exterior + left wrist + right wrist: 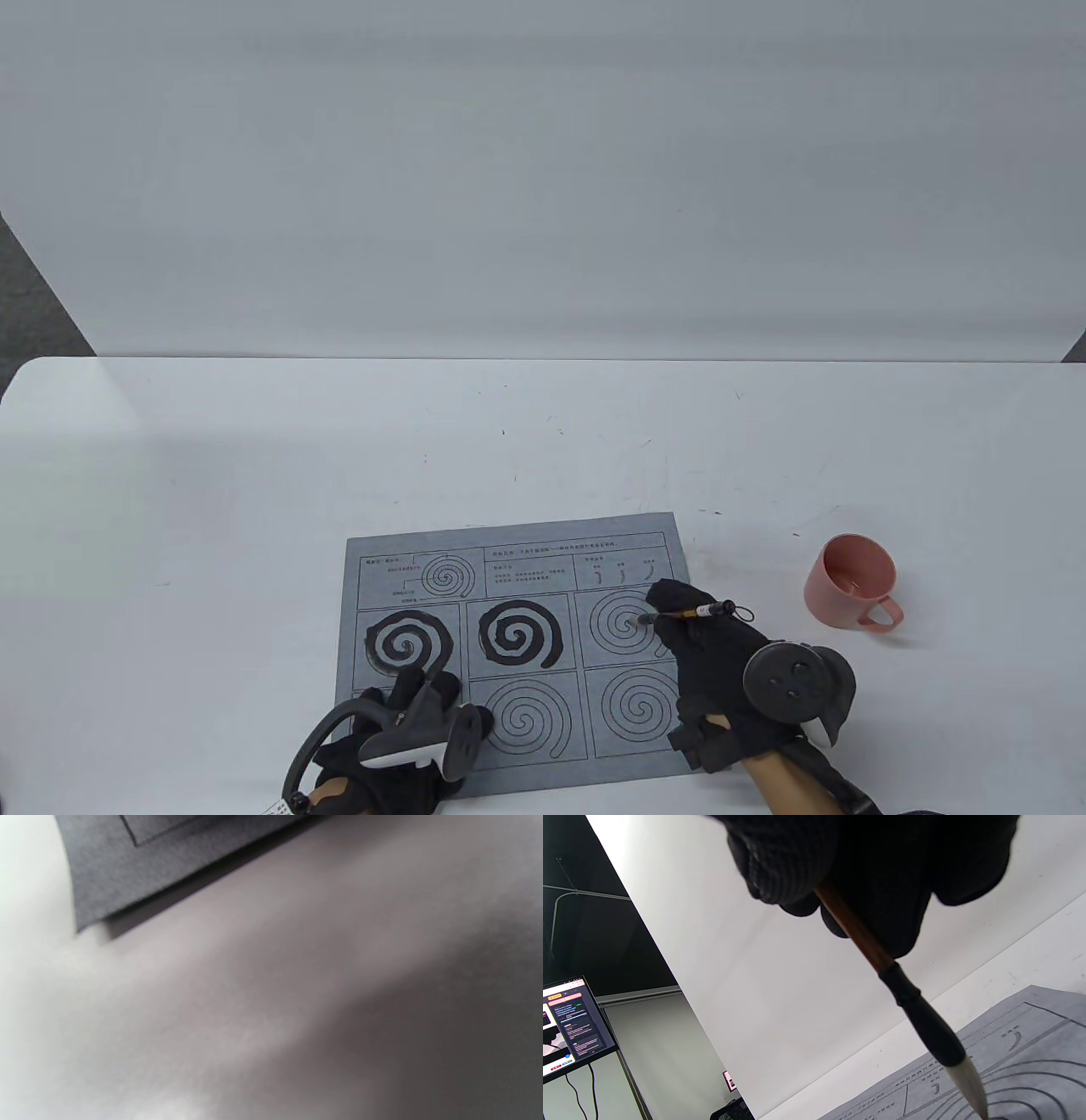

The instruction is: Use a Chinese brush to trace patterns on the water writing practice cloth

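Observation:
A grey water-writing cloth (517, 586) lies on the white table, printed with spiral patterns; the two upper left spirals (407, 641) are painted black. My right hand (704, 637) grips a brown-handled Chinese brush (691, 611). In the right wrist view the brush (882, 963) slants down and its white tip (969, 1079) meets the lines of the upper right spiral (628, 624). My left hand (399, 722) rests on the cloth's lower left part, over a spiral there. The left wrist view shows only a cloth corner (97, 878) and table.
A pink cup (853, 590) with a handle stands on the table to the right of the cloth. A white backdrop rises behind the table. A monitor (568, 1022) shows at the left of the right wrist view.

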`<control>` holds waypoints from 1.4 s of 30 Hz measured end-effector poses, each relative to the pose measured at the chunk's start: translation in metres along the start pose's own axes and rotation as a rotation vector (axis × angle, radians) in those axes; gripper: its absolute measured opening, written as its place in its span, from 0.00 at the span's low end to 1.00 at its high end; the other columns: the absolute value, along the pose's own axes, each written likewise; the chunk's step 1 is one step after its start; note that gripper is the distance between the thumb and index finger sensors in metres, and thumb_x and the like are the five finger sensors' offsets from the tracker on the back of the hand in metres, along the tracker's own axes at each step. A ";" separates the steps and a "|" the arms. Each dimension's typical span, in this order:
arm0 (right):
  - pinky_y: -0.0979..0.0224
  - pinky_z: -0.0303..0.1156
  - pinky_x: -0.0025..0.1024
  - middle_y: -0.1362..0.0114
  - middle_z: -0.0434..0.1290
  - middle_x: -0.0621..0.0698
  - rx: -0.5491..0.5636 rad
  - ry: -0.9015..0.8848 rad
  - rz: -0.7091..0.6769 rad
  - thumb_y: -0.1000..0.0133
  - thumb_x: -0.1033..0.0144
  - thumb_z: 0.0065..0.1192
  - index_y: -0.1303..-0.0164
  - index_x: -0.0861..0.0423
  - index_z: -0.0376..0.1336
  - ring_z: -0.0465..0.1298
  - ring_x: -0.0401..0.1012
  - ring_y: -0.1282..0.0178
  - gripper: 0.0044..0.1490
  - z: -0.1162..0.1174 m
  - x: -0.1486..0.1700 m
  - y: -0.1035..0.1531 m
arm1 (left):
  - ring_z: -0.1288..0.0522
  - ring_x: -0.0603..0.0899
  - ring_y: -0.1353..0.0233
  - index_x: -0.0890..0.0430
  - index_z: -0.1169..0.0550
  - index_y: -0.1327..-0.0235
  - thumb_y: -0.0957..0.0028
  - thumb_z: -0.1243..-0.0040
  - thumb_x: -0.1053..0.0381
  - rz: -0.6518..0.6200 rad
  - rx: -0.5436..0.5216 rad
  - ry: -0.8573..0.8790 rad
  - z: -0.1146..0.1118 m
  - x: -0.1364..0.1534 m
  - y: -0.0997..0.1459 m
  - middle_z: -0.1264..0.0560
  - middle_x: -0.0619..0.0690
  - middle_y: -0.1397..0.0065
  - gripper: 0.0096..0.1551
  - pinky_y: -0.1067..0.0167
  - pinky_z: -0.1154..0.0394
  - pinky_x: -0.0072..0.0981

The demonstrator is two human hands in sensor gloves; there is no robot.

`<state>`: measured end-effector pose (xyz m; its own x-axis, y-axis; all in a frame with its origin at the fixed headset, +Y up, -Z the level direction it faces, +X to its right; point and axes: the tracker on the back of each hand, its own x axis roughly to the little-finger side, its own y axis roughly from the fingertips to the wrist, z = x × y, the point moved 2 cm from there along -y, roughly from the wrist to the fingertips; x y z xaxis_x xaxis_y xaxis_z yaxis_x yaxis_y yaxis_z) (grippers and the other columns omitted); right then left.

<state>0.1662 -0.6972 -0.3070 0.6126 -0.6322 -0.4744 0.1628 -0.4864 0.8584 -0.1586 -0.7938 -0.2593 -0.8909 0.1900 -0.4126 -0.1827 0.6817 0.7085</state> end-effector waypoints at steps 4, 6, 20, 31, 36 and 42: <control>0.39 0.75 0.57 0.35 0.79 0.63 -0.008 0.004 0.000 0.49 0.72 0.66 0.42 0.60 0.69 0.84 0.55 0.43 0.24 0.001 -0.001 0.000 | 0.79 0.68 0.19 0.25 0.79 0.43 0.58 0.72 0.34 0.000 0.000 0.000 0.000 0.000 0.000 0.84 0.46 0.25 0.44 0.23 0.62 0.73; 0.39 0.75 0.57 0.35 0.79 0.63 -0.010 0.002 -0.001 0.49 0.72 0.66 0.42 0.60 0.69 0.84 0.55 0.43 0.24 0.001 -0.001 0.000 | 0.79 0.68 0.19 0.25 0.79 0.43 0.58 0.72 0.34 0.000 0.000 0.000 0.000 0.000 0.000 0.84 0.46 0.25 0.44 0.23 0.62 0.73; 0.39 0.74 0.58 0.35 0.79 0.63 -0.024 0.007 0.004 0.48 0.71 0.66 0.42 0.60 0.69 0.84 0.56 0.43 0.24 0.003 0.000 0.000 | 0.79 0.68 0.19 0.25 0.79 0.43 0.58 0.72 0.34 0.000 0.000 0.000 0.000 0.000 0.000 0.84 0.46 0.25 0.44 0.23 0.62 0.73; 0.39 0.74 0.59 0.37 0.80 0.63 -0.020 0.007 -0.009 0.48 0.69 0.67 0.43 0.61 0.70 0.85 0.56 0.46 0.23 0.004 0.000 0.000 | 0.79 0.68 0.19 0.25 0.79 0.43 0.58 0.72 0.34 0.000 0.000 0.000 0.000 0.000 0.000 0.84 0.46 0.25 0.44 0.23 0.62 0.73; 0.39 0.73 0.60 0.38 0.80 0.62 -0.022 0.008 -0.008 0.48 0.69 0.68 0.44 0.60 0.71 0.85 0.56 0.46 0.23 0.004 0.000 0.000 | 0.79 0.68 0.19 0.25 0.79 0.43 0.58 0.72 0.34 0.000 0.000 0.000 0.000 0.000 0.000 0.84 0.46 0.25 0.44 0.23 0.62 0.73; 0.40 0.74 0.60 0.40 0.82 0.62 -0.020 0.013 -0.020 0.48 0.67 0.69 0.45 0.60 0.72 0.86 0.55 0.48 0.22 0.005 -0.001 0.001 | 0.79 0.68 0.19 0.25 0.79 0.43 0.58 0.73 0.34 0.000 0.000 0.000 0.000 0.000 0.000 0.84 0.46 0.25 0.44 0.23 0.62 0.73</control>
<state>0.1616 -0.6997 -0.3067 0.6188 -0.6147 -0.4892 0.1902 -0.4870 0.8525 -0.1586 -0.7938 -0.2593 -0.8909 0.1900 -0.4126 -0.1827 0.6817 0.7085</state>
